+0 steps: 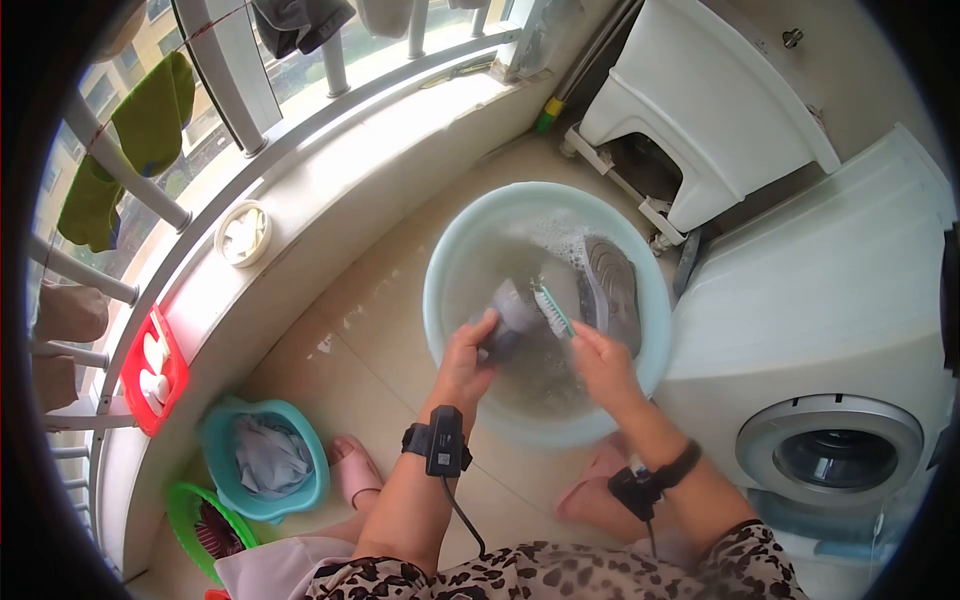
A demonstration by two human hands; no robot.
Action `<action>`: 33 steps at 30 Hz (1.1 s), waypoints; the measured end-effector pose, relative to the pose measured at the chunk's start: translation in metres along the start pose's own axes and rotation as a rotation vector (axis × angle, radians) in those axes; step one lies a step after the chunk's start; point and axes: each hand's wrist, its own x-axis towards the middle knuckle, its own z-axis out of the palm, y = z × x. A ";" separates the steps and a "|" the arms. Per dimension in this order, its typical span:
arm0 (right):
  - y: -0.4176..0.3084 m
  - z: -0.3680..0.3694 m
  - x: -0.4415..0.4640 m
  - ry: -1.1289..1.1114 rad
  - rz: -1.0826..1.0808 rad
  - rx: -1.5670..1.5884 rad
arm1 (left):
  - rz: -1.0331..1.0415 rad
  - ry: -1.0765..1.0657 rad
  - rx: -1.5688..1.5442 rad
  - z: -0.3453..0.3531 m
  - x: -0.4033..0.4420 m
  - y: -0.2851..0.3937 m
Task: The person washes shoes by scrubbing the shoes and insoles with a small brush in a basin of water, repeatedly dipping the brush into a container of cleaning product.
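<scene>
A large pale blue basin (436, 290) of cloudy, sudsy water stands on the floor in front of me. Over its left part, my left hand (467, 355) is closed on a grey shoe (513, 310), whose outline is blurred. My right hand (603, 368) grips a scrubbing brush (553, 312) with a mint-green back and white bristles. The bristles face the held shoe, a small gap to its right. A second grey shoe (612, 290) leans against the basin's right wall, partly in the water.
A washing machine (800, 290) stands at the right, a white washbasin pedestal (690, 110) behind. On the left ledge sit a round white dish (243, 233) and a red tray (176, 365). A teal basin (312, 485) with cloth and a green basket (180, 510) are by my left foot.
</scene>
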 end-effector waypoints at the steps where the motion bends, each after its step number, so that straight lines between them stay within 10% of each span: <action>1: 0.007 -0.015 -0.003 0.013 -0.126 -0.108 | 0.003 -0.021 0.027 0.004 -0.004 -0.001; 12: -0.001 -0.012 0.018 -0.329 -0.116 -1.034 | 0.033 -0.061 0.158 0.014 -0.016 -0.034; 25: 0.025 -0.140 -0.025 -0.170 -0.088 -0.441 | 0.006 -0.113 0.239 0.005 -0.025 -0.038; 33: 0.048 -0.247 -0.106 -0.376 0.612 -0.271 | 0.003 -0.106 0.337 0.002 -0.033 -0.057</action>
